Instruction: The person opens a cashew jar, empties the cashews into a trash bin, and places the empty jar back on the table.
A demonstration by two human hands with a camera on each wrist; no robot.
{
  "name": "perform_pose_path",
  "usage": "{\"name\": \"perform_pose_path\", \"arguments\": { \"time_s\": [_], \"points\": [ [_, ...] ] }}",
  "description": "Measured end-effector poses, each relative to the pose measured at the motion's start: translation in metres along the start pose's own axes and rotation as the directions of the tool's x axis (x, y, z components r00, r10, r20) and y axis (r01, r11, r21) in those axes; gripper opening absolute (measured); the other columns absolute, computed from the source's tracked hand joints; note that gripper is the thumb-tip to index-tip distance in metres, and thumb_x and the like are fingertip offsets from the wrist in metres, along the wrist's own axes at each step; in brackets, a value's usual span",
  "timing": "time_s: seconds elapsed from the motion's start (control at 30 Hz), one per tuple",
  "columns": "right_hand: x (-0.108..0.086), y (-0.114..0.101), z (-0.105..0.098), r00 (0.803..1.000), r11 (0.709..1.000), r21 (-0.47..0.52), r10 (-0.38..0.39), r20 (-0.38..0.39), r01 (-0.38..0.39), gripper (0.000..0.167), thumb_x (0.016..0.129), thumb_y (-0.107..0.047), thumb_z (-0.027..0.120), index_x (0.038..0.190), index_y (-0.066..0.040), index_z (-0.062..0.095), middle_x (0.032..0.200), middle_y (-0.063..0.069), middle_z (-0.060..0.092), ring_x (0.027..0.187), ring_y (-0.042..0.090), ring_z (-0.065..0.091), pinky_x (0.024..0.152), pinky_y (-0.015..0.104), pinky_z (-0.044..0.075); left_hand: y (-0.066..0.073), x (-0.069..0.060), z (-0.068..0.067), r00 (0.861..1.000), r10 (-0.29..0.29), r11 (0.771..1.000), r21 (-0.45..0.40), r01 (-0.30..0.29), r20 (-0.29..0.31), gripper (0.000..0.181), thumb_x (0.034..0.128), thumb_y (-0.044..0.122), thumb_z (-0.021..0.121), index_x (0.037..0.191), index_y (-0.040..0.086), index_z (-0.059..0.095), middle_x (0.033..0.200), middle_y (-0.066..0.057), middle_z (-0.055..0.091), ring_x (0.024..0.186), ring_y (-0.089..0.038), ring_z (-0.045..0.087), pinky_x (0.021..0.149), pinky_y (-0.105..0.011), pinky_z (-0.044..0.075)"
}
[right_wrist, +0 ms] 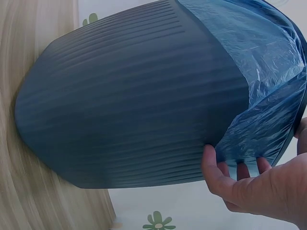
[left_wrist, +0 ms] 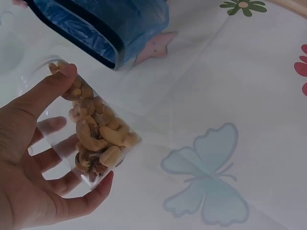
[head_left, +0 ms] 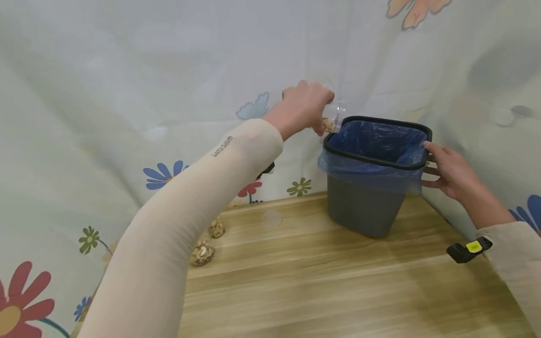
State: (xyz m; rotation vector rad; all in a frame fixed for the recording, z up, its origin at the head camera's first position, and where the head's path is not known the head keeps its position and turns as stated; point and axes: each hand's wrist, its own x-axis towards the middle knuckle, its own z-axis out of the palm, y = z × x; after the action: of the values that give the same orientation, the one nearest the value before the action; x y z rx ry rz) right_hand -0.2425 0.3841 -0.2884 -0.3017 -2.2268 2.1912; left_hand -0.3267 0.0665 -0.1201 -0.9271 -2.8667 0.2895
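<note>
My left hand [head_left: 306, 105] grips a clear plastic jar [head_left: 338, 112], tipped on its side with its mouth by the near-left rim of a grey trash can [head_left: 363, 206]. In the left wrist view, cashews [left_wrist: 103, 132] lie along the lower wall of the jar, and the thumb and fingers wrap around it. A blue bag [head_left: 376, 141] lines the can and folds over its black rim. My right hand [head_left: 452, 171] holds the can's right side, thumb at the rim and fingers against the bag. The right wrist view shows those fingers on the bag and the ribbed can wall [right_wrist: 120, 105].
Two containers of nuts, a nearer one [head_left: 203, 252] and a farther one [head_left: 217, 227], stand on the wooden table [head_left: 321, 281], partly behind my left sleeve. A clear round disc [head_left: 272, 218] lies near the back edge. Flower-printed sheeting [head_left: 190, 61] encloses the table.
</note>
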Motion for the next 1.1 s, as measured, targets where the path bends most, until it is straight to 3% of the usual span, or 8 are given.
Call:
{"name": "perform_pose_path", "arguments": {
  "time_s": [0.2, 0.53, 0.83, 1.1],
  "points": [
    [-0.001, -0.001, -0.002, 1.000, 1.000, -0.015, -0.002, -0.012, 0.001, 0.097, 0.098, -0.063, 0.048, 0.164, -0.016, -0.004, 0.170, 0.011, -0.006, 0.153, 0.043, 0.007, 0.066, 0.026, 0.055, 0.006, 0.000, -0.011, 1.000, 0.014, 0.998, 0.055, -0.015, 0.012, 0.079, 0.0846, 0.042, 0.082, 0.153, 0.028, 0.045, 0.147, 0.001, 0.050, 0.128, -0.031, 0.046, 0.092, -0.054, 0.049],
    [-0.004, -0.003, 0.001, 1.000, 0.999, -0.031, -0.010, -0.013, 0.010, 0.099, 0.096, -0.065, 0.048, 0.164, -0.017, -0.006, 0.171, 0.009, -0.003, 0.153, 0.042, 0.009, 0.068, 0.027, 0.056, 0.009, 0.000, -0.016, 1.000, 0.029, 0.981, 0.191, -0.030, 0.008, 0.083, 0.0838, 0.040, 0.084, 0.155, 0.029, 0.043, 0.146, -0.002, 0.050, 0.124, -0.030, 0.047, 0.087, -0.053, 0.051],
    [-0.003, -0.002, 0.005, 1.000, 0.999, -0.048, -0.017, -0.021, 0.016, 0.098, 0.097, -0.065, 0.046, 0.164, -0.016, -0.005, 0.170, 0.011, 0.002, 0.152, 0.043, 0.013, 0.068, 0.026, 0.055, 0.011, 0.001, -0.017, 0.999, 0.022, 0.983, 0.181, -0.026, 0.027, 0.080, 0.0852, 0.044, 0.081, 0.154, 0.027, 0.044, 0.146, -0.001, 0.050, 0.125, -0.031, 0.047, 0.090, -0.054, 0.050],
    [-0.001, -0.001, 0.006, 0.999, 0.997, -0.067, -0.038, -0.036, 0.035, 0.096, 0.098, -0.065, 0.046, 0.164, -0.013, 0.000, 0.162, 0.013, 0.017, 0.145, 0.039, 0.025, 0.069, 0.028, 0.056, 0.014, 0.004, -0.019, 0.999, 0.004, 0.984, 0.179, -0.010, 0.036, 0.079, 0.0858, 0.043, 0.081, 0.154, 0.027, 0.044, 0.146, -0.001, 0.050, 0.124, -0.031, 0.048, 0.088, -0.054, 0.051]
  ]
}}
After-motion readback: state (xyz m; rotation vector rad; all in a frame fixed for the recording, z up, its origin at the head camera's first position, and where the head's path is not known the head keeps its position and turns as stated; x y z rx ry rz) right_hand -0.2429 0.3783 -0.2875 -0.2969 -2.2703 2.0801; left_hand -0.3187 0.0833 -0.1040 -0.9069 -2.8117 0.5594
